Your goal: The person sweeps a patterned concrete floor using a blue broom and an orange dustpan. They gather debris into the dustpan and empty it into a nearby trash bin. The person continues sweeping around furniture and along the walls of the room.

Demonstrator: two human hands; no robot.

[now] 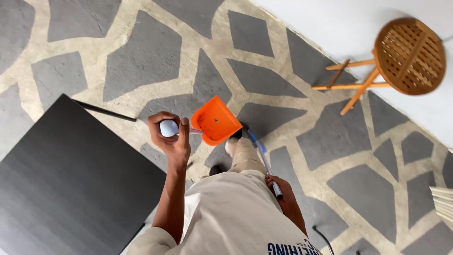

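Black table (71, 189) lower left; wooden stool (408, 54) upper right; stone-patterned floor (141, 56).

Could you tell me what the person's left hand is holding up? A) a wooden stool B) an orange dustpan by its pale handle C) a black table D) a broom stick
B: the left hand has its grip shut around the pale handle of the orange dustpan.

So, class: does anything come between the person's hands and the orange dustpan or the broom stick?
Nothing visible does. The left hand already closes its grip on the dustpan handle, with the orange dustpan just beyond it. The right hand grips the broom stick directly, beside the leg.
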